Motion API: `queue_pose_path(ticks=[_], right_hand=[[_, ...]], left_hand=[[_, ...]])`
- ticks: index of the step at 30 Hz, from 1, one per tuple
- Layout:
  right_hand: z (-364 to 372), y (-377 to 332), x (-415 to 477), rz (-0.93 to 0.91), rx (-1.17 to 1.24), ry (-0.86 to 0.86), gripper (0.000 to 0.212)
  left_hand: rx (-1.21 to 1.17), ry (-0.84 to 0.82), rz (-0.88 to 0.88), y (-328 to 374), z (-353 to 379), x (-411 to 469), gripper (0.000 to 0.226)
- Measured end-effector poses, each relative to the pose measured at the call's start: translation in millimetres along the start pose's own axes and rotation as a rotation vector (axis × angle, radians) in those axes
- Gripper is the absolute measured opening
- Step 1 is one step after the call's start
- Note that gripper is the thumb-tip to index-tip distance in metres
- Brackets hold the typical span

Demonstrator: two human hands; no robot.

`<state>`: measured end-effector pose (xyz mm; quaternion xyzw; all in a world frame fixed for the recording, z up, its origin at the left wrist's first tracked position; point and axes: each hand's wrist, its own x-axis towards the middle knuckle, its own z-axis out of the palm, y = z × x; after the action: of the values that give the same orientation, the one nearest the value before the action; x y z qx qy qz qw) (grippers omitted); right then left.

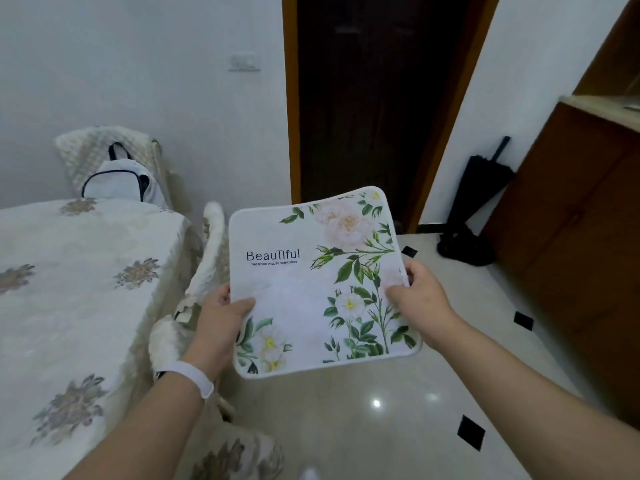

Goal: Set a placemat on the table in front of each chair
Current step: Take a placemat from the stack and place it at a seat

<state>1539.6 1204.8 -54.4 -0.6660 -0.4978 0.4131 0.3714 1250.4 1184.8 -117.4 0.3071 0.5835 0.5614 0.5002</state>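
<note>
While airborne, placemat [318, 282] spans both hands [221, 320].

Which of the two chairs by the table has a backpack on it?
The far chair against the wall, holding the white backpack; the near chair beside the left hand carries none.

Dim, soft indoor light – ceiling glare on the glossy floor [376, 403] – edges bowed, slightly blurred.

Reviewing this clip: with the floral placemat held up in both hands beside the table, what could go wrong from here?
The placemat is pinched only at its side edges by the left hand and right hand and already bows, so it may flop or land creased. The tablecloth hangs loosely over the table edge; sliding the mat could bunch it. The mat could also clip the near chair back in passing.
</note>
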Motion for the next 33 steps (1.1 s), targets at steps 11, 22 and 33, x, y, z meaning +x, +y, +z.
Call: queue_pose_path(ticks=[11, 22, 33], right_hand=[[91.5, -66.8, 136.8, -0.053, -0.048, -0.139, 0.021], [199.3, -116.4, 249.8, -0.175, -0.095, -0.442, 0.022], [273.6, -174.6, 392.2, -0.250, -0.155, -0.757, 0.021]], left_hand=[[-0.140, 0.123, -0.042, 40.5, -28.0, 114.5, 0.029], [-0.174, 0.459, -0.037, 60.5, -71.3, 180.1, 0.031], [-0.145, 0.724, -0.022, 92.3, -48.9, 267.5, 0.021]])
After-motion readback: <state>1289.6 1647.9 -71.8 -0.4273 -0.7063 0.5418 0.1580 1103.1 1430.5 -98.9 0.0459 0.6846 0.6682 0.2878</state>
